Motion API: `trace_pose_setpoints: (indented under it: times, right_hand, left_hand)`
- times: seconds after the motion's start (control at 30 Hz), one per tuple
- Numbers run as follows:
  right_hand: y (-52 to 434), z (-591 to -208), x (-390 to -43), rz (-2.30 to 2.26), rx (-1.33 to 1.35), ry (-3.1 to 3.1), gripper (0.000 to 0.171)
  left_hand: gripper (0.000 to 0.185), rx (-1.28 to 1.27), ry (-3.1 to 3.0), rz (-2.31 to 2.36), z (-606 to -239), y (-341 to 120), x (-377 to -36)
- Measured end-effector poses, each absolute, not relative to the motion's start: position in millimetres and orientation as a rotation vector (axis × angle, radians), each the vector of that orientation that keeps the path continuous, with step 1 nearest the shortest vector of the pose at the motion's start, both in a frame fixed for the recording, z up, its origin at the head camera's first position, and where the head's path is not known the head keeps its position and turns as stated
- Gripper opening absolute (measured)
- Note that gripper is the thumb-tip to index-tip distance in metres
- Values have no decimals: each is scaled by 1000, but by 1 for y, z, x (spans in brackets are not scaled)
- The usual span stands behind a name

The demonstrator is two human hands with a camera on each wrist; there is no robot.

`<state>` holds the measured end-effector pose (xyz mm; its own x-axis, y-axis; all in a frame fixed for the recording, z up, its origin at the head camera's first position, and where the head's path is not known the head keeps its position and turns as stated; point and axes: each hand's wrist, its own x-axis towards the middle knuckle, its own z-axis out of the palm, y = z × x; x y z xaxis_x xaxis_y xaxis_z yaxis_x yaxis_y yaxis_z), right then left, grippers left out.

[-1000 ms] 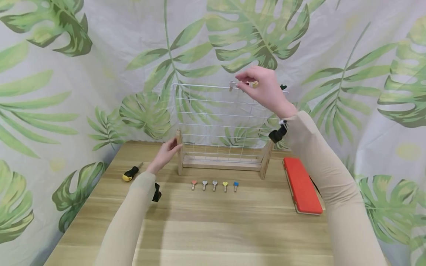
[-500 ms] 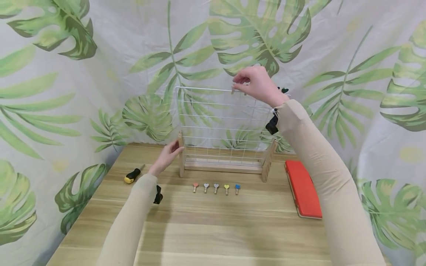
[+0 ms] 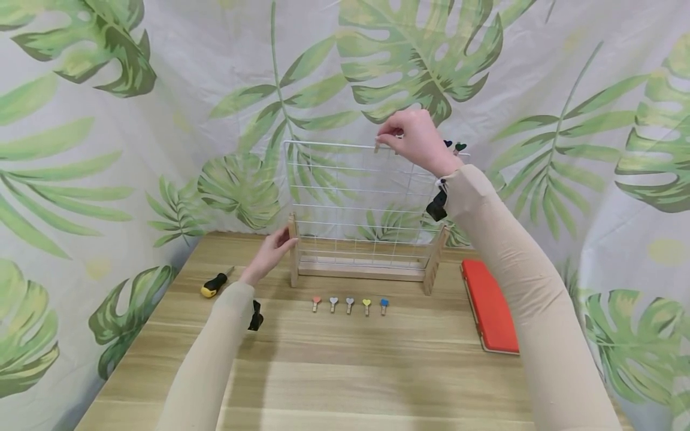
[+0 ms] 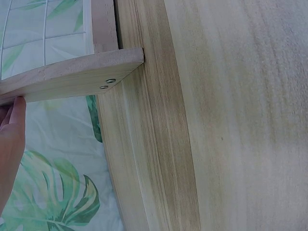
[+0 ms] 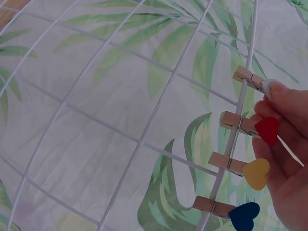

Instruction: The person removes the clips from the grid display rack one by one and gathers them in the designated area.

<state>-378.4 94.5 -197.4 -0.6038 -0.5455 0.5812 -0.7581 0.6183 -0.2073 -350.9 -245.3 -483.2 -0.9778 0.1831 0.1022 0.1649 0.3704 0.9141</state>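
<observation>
My right hand [image 3: 415, 140] pinches the pale heart end of a small wooden clothespin [image 5: 246, 77] between thumb and fingers. The clothespin's wooden end sits across the top wire of a white wire grid [image 3: 356, 185]. Along the same wire are clothespins with a red heart [image 5: 267, 131], a yellow heart [image 5: 256, 174] and a dark blue heart [image 5: 244, 216]. A dark green heart clothespin [image 3: 460, 146] shows farther right in the head view. My left hand [image 3: 269, 254] holds the left wooden post [image 3: 293, 251] of the grid's stand, thumb in front.
Several heart clothespins lie in a row before the stand, from an orange one [image 3: 316, 303] to a blue one [image 3: 384, 306]. A screwdriver [image 3: 214, 285] lies at the left. A red case [image 3: 487, 308] lies at the right, partly behind my sleeve. A leaf-print cloth [image 3: 226, 72] hangs behind.
My right fingertips have shifted slightly left and now cover the top of the pale heart clothespin on the wire. The head view has tilted a little. My left hand stays on the post.
</observation>
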Motion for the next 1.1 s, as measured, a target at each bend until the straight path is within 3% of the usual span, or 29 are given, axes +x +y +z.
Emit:
trace_pose_setpoints:
  times: [1.1]
  right_hand:
    - [101,-199,-367,679,983,-2233,12]
  left_hand:
    - [68,337,2591,1740,-482,-244,-350]
